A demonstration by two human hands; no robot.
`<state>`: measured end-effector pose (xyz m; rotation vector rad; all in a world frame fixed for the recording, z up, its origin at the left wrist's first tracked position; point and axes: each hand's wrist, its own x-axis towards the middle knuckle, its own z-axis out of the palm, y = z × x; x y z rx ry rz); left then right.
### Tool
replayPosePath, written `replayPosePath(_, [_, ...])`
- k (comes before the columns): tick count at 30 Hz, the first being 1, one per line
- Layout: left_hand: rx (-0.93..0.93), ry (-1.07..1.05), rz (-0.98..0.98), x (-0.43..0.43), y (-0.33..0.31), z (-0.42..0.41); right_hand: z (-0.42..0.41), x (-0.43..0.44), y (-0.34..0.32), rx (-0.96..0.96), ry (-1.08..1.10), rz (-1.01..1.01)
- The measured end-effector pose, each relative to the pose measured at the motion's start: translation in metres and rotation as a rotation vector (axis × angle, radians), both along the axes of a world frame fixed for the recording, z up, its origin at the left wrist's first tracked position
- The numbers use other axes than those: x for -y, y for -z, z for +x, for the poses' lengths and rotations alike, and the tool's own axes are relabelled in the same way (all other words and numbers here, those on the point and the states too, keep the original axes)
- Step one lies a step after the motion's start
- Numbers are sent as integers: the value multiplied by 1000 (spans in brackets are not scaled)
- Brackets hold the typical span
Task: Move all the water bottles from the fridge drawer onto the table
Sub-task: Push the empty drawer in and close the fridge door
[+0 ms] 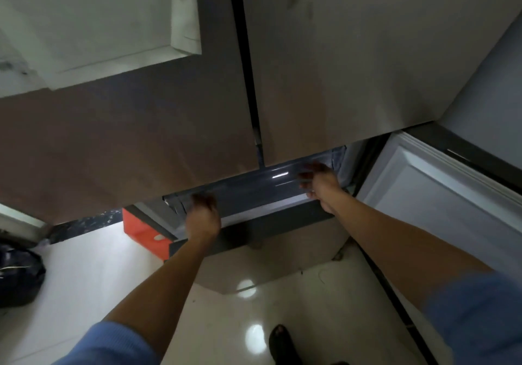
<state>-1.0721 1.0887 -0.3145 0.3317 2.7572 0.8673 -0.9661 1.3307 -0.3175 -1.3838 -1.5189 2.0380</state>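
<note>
— Where is the drawer in relation to the hands?
— The drawer (pixel 254 195) sits low in the fridge (pixel 339 68), just under the closed upper part, and is pulled partway out. Both hands are on it. The left hand (pixel 203 219) is at its left end, fingers curled over the front edge and gripping it. The right hand (pixel 319 185) touches the glossy face at its right end (too blurred to tell whether it grips or lies flat).
— How does it look?
— Dark grey, shiny, long and shallow, with a streak of light on it. I cannot make out what lies inside.
— And the room?
— A pale glossy tiled floor (pixel 254 294) shows lamp reflections. A lower door (pixel 437 195) stands open on the right, its lining white. An orange panel (pixel 141 229) is at the drawer's left. A black bag (pixel 19 277) lies on the floor, and a dark shoe (pixel 279 342) shows below.
</note>
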Motion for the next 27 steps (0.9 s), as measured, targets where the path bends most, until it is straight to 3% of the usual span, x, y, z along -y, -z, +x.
replayPosePath(9, [-95,103,-297,-5,17,-20,-22,-18,25,77,-112,318])
replayPosePath(15, [-136,224,-380,-4,18,-5,-5,-21,20,249,-376,574])
replayPosePath(20, [-132,309,-413,-11,3,39,61,-11,5,255,-391,700])
replayPosePath(27, [-174,385,-349,-17,-23,146,189,-14,-57,270,-422,1178])
